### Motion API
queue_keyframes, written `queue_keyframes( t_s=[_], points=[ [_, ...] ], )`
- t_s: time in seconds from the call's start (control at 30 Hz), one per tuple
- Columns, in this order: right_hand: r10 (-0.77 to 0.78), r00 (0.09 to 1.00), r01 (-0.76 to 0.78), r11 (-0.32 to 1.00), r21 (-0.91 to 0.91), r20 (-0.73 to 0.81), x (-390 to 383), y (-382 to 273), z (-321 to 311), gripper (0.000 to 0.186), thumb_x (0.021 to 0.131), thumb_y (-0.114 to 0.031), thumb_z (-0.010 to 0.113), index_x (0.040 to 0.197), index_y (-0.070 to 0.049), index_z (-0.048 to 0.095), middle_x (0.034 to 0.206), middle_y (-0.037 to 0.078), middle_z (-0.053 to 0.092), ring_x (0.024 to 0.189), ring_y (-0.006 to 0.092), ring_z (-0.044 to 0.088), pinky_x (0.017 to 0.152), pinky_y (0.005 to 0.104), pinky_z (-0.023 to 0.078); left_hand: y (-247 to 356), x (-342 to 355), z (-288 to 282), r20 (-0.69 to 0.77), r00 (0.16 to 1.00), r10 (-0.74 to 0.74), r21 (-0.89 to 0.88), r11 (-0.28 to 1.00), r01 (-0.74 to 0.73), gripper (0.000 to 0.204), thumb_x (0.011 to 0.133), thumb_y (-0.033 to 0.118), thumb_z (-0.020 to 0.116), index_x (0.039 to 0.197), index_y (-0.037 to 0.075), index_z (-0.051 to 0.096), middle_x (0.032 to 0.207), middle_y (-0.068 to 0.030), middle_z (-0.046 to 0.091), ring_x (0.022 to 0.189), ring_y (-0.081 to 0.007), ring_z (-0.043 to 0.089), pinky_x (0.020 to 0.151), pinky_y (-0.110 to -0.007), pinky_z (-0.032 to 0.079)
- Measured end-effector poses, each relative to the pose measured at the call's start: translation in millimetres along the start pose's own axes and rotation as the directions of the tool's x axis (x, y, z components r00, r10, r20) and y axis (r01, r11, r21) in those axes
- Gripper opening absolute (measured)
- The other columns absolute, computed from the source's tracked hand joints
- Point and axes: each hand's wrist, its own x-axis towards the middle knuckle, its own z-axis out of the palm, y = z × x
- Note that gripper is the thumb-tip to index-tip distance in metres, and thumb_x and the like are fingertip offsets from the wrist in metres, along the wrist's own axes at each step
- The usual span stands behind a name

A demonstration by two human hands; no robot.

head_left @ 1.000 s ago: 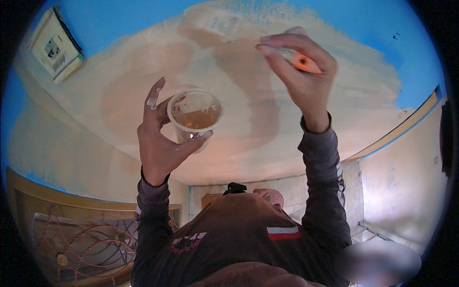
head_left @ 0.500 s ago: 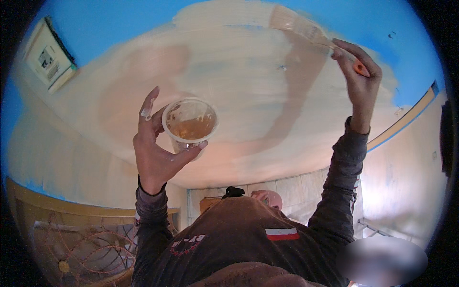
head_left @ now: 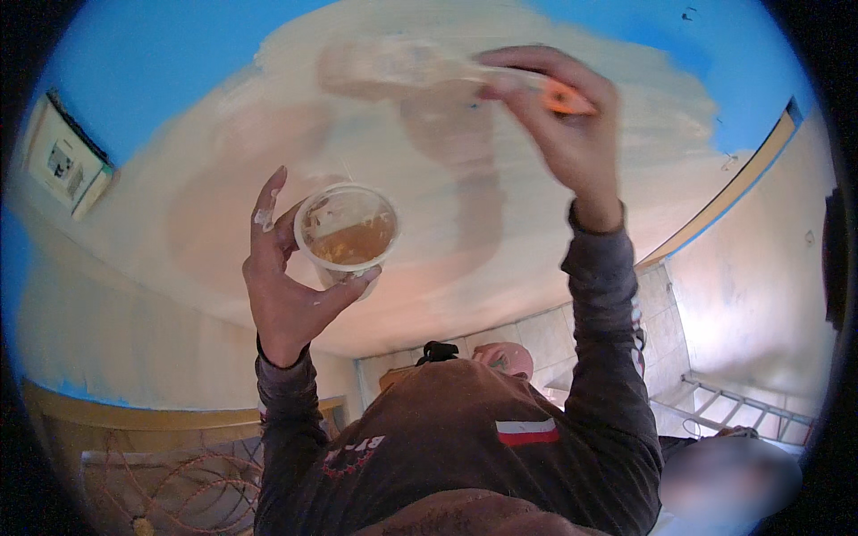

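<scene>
My left hand (head_left: 290,290) is wrapped round a clear plastic cup (head_left: 355,204), its thumb along the near side. Brownish-beige liquid paint (head_left: 353,243) lies in the cup, and white smears mark the fingers. In my right hand (head_left: 572,143) is a wide paintbrush (head_left: 420,67), gripped by its orange-ended handle, bristles pointing left. Motion blurs the brush, which lies over the beige-painted part of the wall (head_left: 536,246); I cannot tell whether the bristles touch it. Bright blue paint (head_left: 206,54) borders the beige along the top.
A framed picture (head_left: 64,165) hangs at the far left. At the right runs a tan frame edge (head_left: 728,201). A metal ladder-like rack (head_left: 751,411) and another person (head_left: 728,482), blurred, are at the lower right. Curly metalwork (head_left: 188,478) stands at the lower left.
My right hand has swept the brush left across the wall, from near the blue edge into the beige. The left hand and cup have barely moved. More of the ladder-like rack shows.
</scene>
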Motion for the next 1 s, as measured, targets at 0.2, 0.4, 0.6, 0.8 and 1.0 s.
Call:
queue_keyframes(
  t_s=[0.2,0.4,0.6,0.8,1.0],
  points=[
    [0.12,0.991,-0.122,0.992,-0.029,-0.051,7.6,16.7,3.5,0.019,0.088,-0.014,0.075,0.102,-0.002,0.075,0.094,0.008,0.075,0.083,0.013,0.07,0.075,0.0257,0.055,2.5,-1.7,-0.6,-0.002,1.0,-0.023,-0.004,1.0,0.023,0.111,0.061,0.016,0.092,0.152,0.004,0.029,0.118,-0.0209,0.069,0.111,-0.0293,0.069,0.096,-0.042,0.055],
    [0.258,0.951,-0.286,0.944,-0.164,-0.171,-18.1,47.3,-101.5,0.021,0.092,-0.015,0.073,0.105,0.002,0.074,0.093,0.009,0.075,0.086,0.0137,0.07,0.078,0.0252,0.056,0.3,-0.6,1.7,0.009,1.0,0.017,0.079,0.997,-0.017,0.112,0.06,0.014,0.092,0.152,0.005,0.029,0.117,-0.0195,0.069,0.11,-0.0287,0.069,0.097,-0.042,0.055],
    [0.251,0.906,-0.356,0.887,-0.293,-0.34,-32.6,41.9,-165.4,0.021,0.093,-0.015,0.071,0.107,0.002,0.074,0.092,0.01,0.075,0.088,0.0152,0.069,0.083,0.0262,0.053,-3.2,-0.1,-1.8,0.035,0.999,-0.005,0.056,0.998,0.003,0.111,0.06,0.014,0.092,0.152,0.005,0.03,0.117,-0.0192,0.069,0.109,-0.0283,0.07,0.098,-0.042,0.054],
    [0.225,0.948,-0.243,0.969,-0.053,-0.226,-18.4,16.9,-68.1,0.018,0.091,-0.008,0.07,0.106,0.001,0.075,0.094,0.008,0.076,0.088,0.0149,0.07,0.082,0.0265,0.054,-3.4,1.2,4.6,0.031,0.999,0.023,-0.006,1.0,-0.023,0.111,0.061,0.015,0.092,0.152,0.005,0.03,0.119,-0.02,0.069,0.112,-0.0285,0.068,0.099,-0.042,0.054],
    [-0.036,0.999,0.038,0.996,0.083,-0.025,13.9,0.1,44.6,0.019,0.082,-0.02,0.078,0.095,-0.005,0.076,0.088,0.011,0.074,0.084,0.0222,0.071,0.077,0.0309,0.055,10.4,2.3,15.9,0.049,0.999,-0.011,-0.052,0.999,0.013,0.112,0.06,0.016,0.093,0.152,0.005,0.03,0.12,-0.0203,0.069,0.113,-0.0286,0.068,0.099,-0.042,0.053]
  ],
)
